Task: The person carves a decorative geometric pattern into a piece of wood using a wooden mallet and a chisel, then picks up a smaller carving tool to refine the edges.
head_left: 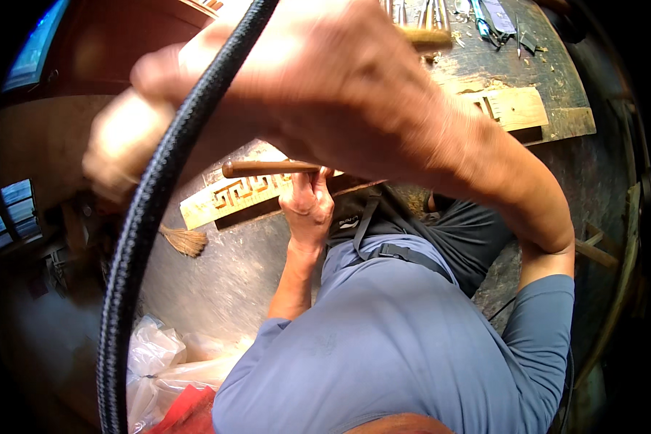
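My left hand [309, 206] is closed on a slim tool with a brown wooden handle [257, 168]; its working end is hidden. The hand is at the near edge of a pale wooden board [202, 207] carved with an angular fret pattern. Across the upper picture, close to the camera, rises my right hand [296, 69]. Its fingers at the left are smeared by motion, so whether they hold anything cannot be made out. The right hand and forearm cover the middle of the board, whose right part [521, 107] shows beyond the forearm.
Several tools, among them blue-handled pliers [482, 22], lie on the dark workbench [557, 79] with wood chips. A rounded wooden piece [430, 38] shows past my right wrist. A black braided cable [159, 181] crosses the left side. A straw brush [184, 241] and clear plastic bags [155, 347] are lower left.
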{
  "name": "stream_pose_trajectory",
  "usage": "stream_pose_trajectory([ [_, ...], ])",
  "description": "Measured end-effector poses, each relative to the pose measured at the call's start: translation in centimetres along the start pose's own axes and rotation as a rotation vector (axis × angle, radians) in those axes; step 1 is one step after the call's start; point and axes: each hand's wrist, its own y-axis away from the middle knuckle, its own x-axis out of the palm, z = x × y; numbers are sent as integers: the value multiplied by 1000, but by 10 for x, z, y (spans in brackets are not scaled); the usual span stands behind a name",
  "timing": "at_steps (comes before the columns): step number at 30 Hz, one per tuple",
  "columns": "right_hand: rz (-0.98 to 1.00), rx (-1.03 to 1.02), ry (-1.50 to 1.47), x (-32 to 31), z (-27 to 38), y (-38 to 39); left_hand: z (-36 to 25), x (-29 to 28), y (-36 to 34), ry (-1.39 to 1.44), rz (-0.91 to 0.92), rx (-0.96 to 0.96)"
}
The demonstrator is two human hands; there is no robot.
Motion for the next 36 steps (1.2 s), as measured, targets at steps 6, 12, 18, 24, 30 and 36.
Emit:
stream_pose_trajectory([
  [6, -258, -1, -84, 5, 1, 4, 7, 3, 8, -1, -6, -2],
  [12, 127, 53, 162, 8, 13, 25, 18, -1, 12, -13, 34, 13],
  [18, 33, 257, -82, -8, 6, 36, 5, 12, 13, 146, -127, -263],
  [24, -19, 265, -184, -9, -3, 43, 25, 2, 10, 765, -137, -548],
  [30, 42, 156, -103, -5, -11, 52, 20, 3, 11, 660, -6, -498],
  [36, 116, 134, -49, -9, -10, 52, 12, -3, 5, 565, 61, -423],
])
